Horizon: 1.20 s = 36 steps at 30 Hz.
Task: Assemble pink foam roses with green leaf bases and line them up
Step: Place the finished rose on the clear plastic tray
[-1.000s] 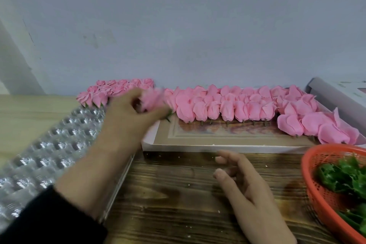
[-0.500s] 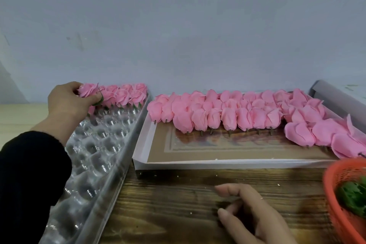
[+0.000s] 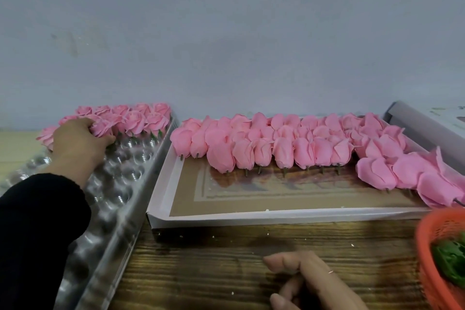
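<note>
My left hand reaches to the far end of the clear plastic dimpled tray and holds a pink foam rose between thumb and fingers, set against the rows of finished roses standing there. A flat cardboard box lid in the middle holds several rows of pink rose heads lying on their sides with short stems showing. My right hand rests on the wooden table near the front edge, fingers loosely curled, holding nothing. Green leaf bases lie in an orange basket at the right.
A grey wall rises right behind the trays. A white box stands at the far right behind the rose heads. Small white foam crumbs dot the wooden table between the box lid and my right hand.
My left hand carried a rose from over the box lid leftward to the far end of the dimpled tray and now sets it among the finished roses. My right hand stayed on the table.
</note>
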Tool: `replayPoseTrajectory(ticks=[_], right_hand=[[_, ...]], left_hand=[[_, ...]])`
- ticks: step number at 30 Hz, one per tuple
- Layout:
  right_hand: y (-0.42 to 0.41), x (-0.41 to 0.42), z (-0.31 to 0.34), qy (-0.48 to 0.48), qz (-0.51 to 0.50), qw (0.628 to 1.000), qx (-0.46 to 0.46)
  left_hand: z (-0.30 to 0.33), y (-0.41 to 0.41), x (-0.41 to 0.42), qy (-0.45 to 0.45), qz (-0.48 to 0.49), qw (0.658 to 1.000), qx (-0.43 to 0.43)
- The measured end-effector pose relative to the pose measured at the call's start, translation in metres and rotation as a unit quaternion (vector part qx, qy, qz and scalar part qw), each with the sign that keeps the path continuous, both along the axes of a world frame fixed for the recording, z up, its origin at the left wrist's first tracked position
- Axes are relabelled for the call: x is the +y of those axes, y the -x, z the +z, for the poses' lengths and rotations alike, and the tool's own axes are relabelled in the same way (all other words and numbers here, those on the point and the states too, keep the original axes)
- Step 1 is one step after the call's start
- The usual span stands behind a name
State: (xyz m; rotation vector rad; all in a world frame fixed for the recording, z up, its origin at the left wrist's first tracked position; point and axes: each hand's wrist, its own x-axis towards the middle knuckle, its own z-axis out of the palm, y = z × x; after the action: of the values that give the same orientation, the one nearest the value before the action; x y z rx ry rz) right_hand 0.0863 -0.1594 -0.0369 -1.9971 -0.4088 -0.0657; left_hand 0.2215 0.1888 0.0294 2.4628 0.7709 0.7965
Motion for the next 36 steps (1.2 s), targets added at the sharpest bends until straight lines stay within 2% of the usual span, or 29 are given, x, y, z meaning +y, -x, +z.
replayPoseTrajectory(ticks=[5, 11, 24, 28, 36], right_hand=[[-0.001, -0.001, 0.003, 0.022, 0.015, 1.000, 0.006], [-0.001, 0.000, -0.001, 0.016, 0.004, 0.998, -0.054], [-0.002, 0.002, 0.003, 0.047, 0.041, 0.998, -0.013], [-0.002, 0.001, 0.005, 0.039, 0.027, 0.998, -0.046], [0.002, 0.006, 0.014, 0.033, 0.027, 0.999, -0.023]], left_hand=[[-0.003, -0.002, 0.005, -0.003, 0.005, 0.999, 0.043], [-0.001, -0.002, 0.006, 0.030, -0.004, 0.997, 0.068], [-0.004, -0.001, 0.009, 0.057, -0.003, 0.995, 0.082], [-0.002, 0.004, 0.001, 0.035, -0.003, 0.995, 0.091], [0.015, 0.025, -0.016, 0.009, -0.013, 0.996, 0.089]])
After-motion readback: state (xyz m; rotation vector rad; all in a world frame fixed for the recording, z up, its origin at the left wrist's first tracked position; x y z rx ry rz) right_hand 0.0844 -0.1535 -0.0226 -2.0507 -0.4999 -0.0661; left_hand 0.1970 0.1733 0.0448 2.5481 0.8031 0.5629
